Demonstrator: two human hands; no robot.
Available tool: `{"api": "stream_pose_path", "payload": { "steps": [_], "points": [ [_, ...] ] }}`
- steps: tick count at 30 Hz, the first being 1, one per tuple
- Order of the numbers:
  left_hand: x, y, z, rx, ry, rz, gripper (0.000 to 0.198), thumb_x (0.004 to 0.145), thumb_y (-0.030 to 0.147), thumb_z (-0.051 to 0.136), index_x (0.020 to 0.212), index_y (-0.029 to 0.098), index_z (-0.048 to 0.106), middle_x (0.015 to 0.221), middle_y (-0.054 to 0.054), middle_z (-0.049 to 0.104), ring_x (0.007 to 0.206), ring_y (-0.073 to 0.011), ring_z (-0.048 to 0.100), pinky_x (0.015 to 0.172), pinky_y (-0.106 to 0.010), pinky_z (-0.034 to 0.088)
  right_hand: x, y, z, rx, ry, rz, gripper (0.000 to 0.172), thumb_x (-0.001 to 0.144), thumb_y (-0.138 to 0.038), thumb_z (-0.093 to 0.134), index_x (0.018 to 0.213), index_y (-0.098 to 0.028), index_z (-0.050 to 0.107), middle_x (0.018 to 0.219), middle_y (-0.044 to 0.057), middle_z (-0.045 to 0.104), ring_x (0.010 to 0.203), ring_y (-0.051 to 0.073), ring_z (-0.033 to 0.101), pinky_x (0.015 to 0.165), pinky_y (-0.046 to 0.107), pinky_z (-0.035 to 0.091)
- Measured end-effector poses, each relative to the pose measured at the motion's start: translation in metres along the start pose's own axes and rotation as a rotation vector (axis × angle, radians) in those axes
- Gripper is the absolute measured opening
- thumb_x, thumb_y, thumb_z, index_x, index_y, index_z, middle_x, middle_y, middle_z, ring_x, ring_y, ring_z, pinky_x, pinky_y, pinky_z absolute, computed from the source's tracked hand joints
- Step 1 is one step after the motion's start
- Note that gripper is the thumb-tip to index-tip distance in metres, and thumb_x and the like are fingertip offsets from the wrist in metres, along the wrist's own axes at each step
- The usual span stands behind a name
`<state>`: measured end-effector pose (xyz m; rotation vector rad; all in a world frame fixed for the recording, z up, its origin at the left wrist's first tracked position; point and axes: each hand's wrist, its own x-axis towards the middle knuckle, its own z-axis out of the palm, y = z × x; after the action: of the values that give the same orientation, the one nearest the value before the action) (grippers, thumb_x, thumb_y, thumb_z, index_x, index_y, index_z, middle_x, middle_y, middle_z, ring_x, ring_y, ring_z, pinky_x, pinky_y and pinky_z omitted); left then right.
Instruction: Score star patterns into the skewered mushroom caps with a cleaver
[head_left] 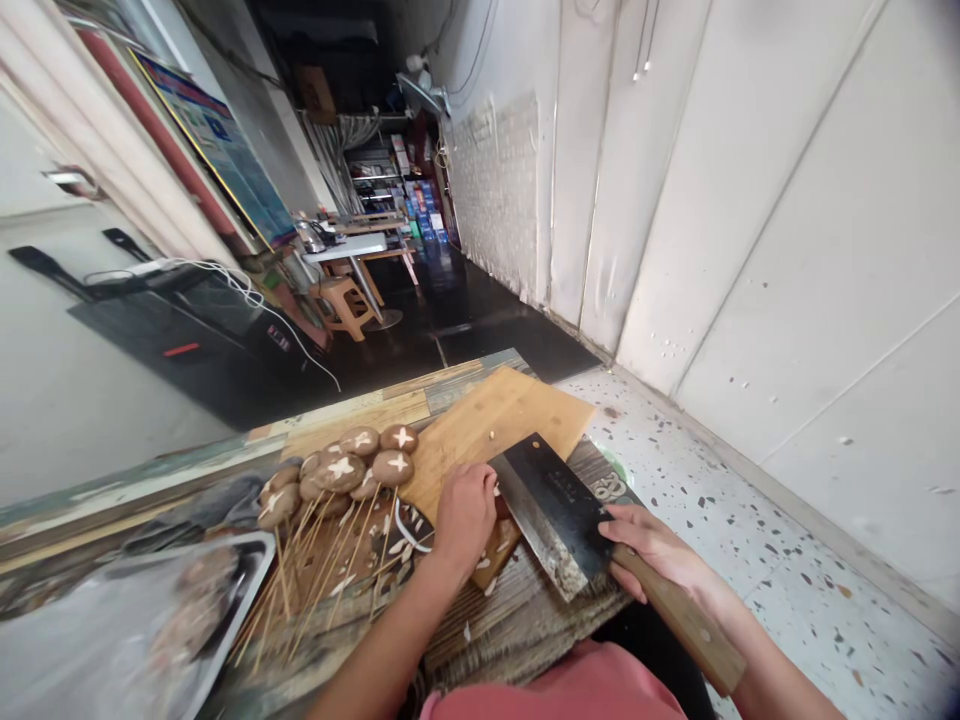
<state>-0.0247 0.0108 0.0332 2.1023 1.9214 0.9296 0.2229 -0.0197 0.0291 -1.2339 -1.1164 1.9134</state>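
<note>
My right hand [637,550] is closed around a cleaver [555,500], thumb and fingers where its wooden handle meets the broad dark blade. The blade's edge faces left, against my left hand [466,515]. My left fingers are curled on a brown mushroom [504,508], mostly hidden by the hand and blade. Beneath them lies a wooden cutting board [487,425]. Left of the board is a pile of brown mushrooms [341,470] on thin wooden skewers [322,560], their caps cut with pale star or cross marks. Small white trimmings are scattered about.
A metal tray [247,570] with mushrooms under clear plastic stands at the near left of the wooden table [525,625]. A white-rimmed item [409,528] lies partly behind my left hand. Farther off are a stool [345,305], a small table [349,247] and a white wall [750,200].
</note>
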Motion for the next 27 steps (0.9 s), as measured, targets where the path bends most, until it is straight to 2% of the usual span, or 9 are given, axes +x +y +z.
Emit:
{"api": "stream_pose_path", "payload": {
  "steps": [4,9,11,14,17,19,21,24,27],
  "points": [
    [0.006,-0.007,-0.006,-0.042,-0.009,-0.075,0.029,0.090,0.026,0.040,0.080,0.017,0.065,0.077,-0.006,0.068,0.074,-0.0203,0.062,0.071,-0.033,0.047,-0.001,0.001,-0.003,-0.062,0.038,-0.013,0.035,0.078,-0.052,0.058,0.089,-0.021,0.046,0.030,-0.010,0.041,0.027,0.011,0.035,0.030,0.019,0.025],
    [-0.002,-0.016,-0.017,-0.111,-0.073,-0.025,0.029,0.088,0.029,0.044,0.087,0.019,0.071,0.093,-0.007,0.074,0.088,-0.0214,0.066,0.083,-0.035,0.050,-0.015,-0.008,0.002,-0.217,0.014,-0.063,0.025,0.085,-0.046,0.052,0.080,-0.023,0.044,0.032,-0.009,0.044,0.028,0.011,0.037,0.033,0.021,0.028],
    [-0.011,-0.017,-0.017,-0.137,-0.078,-0.033,0.027,0.087,0.030,0.047,0.094,0.019,0.071,0.100,-0.007,0.073,0.094,-0.0222,0.066,0.087,-0.037,0.050,-0.026,-0.014,0.011,-0.427,0.029,-0.154,0.021,0.089,-0.040,0.049,0.078,-0.022,0.047,0.036,-0.007,0.047,0.032,0.012,0.043,0.037,0.022,0.034],
    [-0.022,-0.016,-0.015,-0.146,-0.069,-0.074,0.034,0.080,0.032,0.059,0.109,0.017,0.067,0.113,-0.011,0.069,0.103,-0.0265,0.064,0.090,-0.041,0.049,-0.044,-0.018,0.031,-1.036,0.105,-0.440,0.023,0.094,-0.025,0.035,0.079,-0.019,0.052,0.052,0.001,0.057,0.046,0.017,0.056,0.048,0.027,0.041],
    [-0.027,-0.012,-0.013,-0.180,-0.142,-0.100,0.035,0.075,0.025,0.062,0.109,0.016,0.064,0.106,-0.011,0.071,0.097,-0.0269,0.066,0.085,-0.041,0.050,-0.054,-0.013,0.050,-1.532,0.126,-0.675,0.026,0.085,-0.010,0.034,0.088,-0.012,0.060,0.056,0.007,0.061,0.044,0.021,0.057,0.043,0.030,0.040],
    [-0.027,-0.008,-0.012,-0.223,-0.184,-0.107,0.024,0.077,0.020,0.057,0.098,0.016,0.066,0.091,-0.007,0.073,0.088,-0.0244,0.067,0.079,-0.037,0.052,-0.057,-0.007,0.058,-1.725,0.149,-0.825,0.031,0.073,-0.004,0.040,0.094,-0.003,0.064,0.061,0.013,0.067,0.042,0.023,0.058,0.040,0.031,0.044],
    [-0.028,-0.005,-0.010,-0.247,-0.174,-0.103,0.018,0.077,0.016,0.052,0.087,0.016,0.067,0.080,-0.006,0.072,0.080,-0.0227,0.068,0.073,-0.034,0.053,-0.058,-0.002,0.064,-1.845,0.195,-0.956,0.041,0.062,-0.002,0.046,0.098,0.004,0.065,0.073,0.021,0.071,0.046,0.024,0.063,0.040,0.032,0.049],
    [-0.029,0.000,-0.007,-0.242,-0.103,-0.037,0.017,0.075,0.016,0.050,0.076,0.018,0.067,0.076,-0.006,0.073,0.077,-0.0231,0.068,0.072,-0.035,0.055,-0.060,0.000,0.070,-1.988,0.237,-0.999,0.048,0.053,-0.002,0.050,0.097,0.006,0.068,0.078,0.025,0.073,0.046,0.026,0.065,0.035,0.031,0.050],
    [-0.030,0.002,-0.006,-0.235,-0.036,0.022,0.015,0.073,0.019,0.051,0.071,0.020,0.066,0.073,-0.006,0.073,0.077,-0.0245,0.068,0.075,-0.038,0.056,-0.064,0.000,0.074,-2.076,0.233,-0.989,0.050,0.051,-0.004,0.054,0.097,0.004,0.070,0.083,0.027,0.073,0.045,0.027,0.065,0.032,0.031,0.050]
  ]
}}
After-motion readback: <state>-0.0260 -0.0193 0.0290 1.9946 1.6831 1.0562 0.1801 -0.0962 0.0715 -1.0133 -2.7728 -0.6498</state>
